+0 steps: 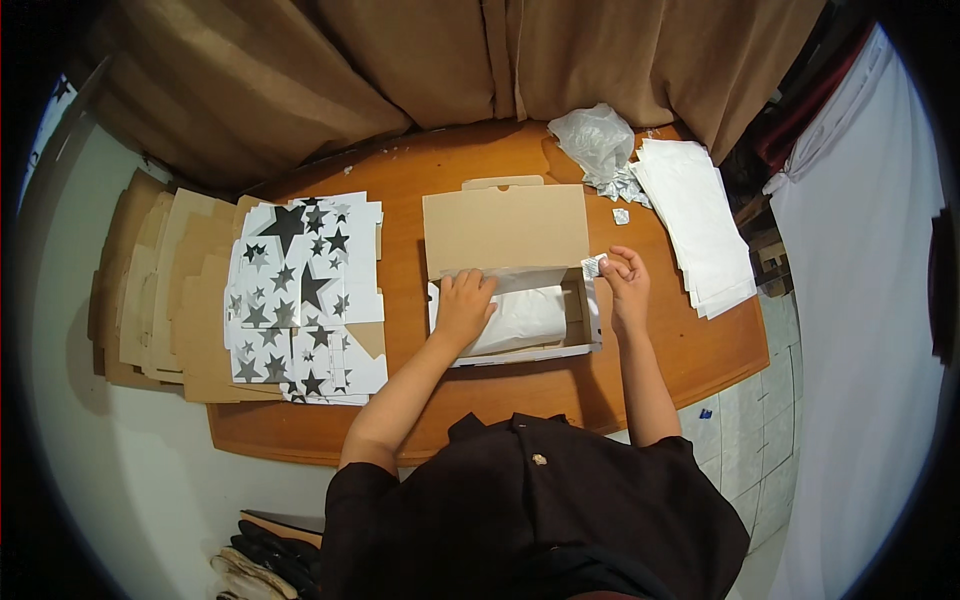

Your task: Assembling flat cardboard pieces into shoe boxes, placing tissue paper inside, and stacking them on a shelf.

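Open cardboard box (lid folded back) on desk, white paper inside. Right hand: fingers pinching small white packet near box's right end. Left hand: fingers over box's left part; whether pinching paper, cannot tell. Plastic bag beyond; star-printed flat cardboard left.

Cartons lie left of the box, seemingly paper right.

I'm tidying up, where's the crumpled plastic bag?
In the head view, the plastic bag sits at the back right of the table, left of the white sheets.
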`<control>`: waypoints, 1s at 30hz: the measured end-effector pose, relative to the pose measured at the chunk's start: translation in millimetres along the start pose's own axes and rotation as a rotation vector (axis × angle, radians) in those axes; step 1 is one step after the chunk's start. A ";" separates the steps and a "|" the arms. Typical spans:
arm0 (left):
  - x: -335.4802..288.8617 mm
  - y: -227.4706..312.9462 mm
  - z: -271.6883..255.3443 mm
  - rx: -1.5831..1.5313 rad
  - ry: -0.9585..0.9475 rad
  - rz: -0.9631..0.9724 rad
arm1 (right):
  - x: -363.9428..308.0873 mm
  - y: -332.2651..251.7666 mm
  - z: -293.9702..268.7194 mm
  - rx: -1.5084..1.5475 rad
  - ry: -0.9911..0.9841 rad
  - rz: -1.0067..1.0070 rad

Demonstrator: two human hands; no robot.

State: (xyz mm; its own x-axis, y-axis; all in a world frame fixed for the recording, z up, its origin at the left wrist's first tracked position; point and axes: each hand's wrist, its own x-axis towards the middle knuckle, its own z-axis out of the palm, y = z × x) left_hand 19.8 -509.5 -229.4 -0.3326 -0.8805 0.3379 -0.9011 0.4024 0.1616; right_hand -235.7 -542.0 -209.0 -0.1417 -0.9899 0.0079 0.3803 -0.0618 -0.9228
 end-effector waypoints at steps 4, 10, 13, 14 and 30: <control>10.1 10.1 -15.0 0.064 0.172 -0.032 | -9.5 -0.4 -4.7 -0.026 0.023 0.000; 18.2 -11.0 -4.2 0.043 0.081 -0.085 | -29.7 26.8 -1.9 -0.034 -0.092 0.035; 10.8 -18.0 3.3 0.005 0.133 -0.024 | -38.7 30.4 6.5 -0.210 -0.157 0.003; 8.7 -16.9 2.0 0.005 0.132 -0.026 | -39.6 30.7 7.6 -0.228 -0.166 0.001; -38.3 -11.6 -13.3 -0.165 -0.351 0.162 | -45.5 35.4 23.6 -0.791 -0.349 -0.073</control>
State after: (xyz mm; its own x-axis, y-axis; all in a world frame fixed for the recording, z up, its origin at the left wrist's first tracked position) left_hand 46.7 -477.1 -231.9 -0.5664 -0.8232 0.0390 -0.7824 0.5520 0.2883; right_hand -194.2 -502.2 -233.0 0.1971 -0.9775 0.0755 -0.3840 -0.1478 -0.9114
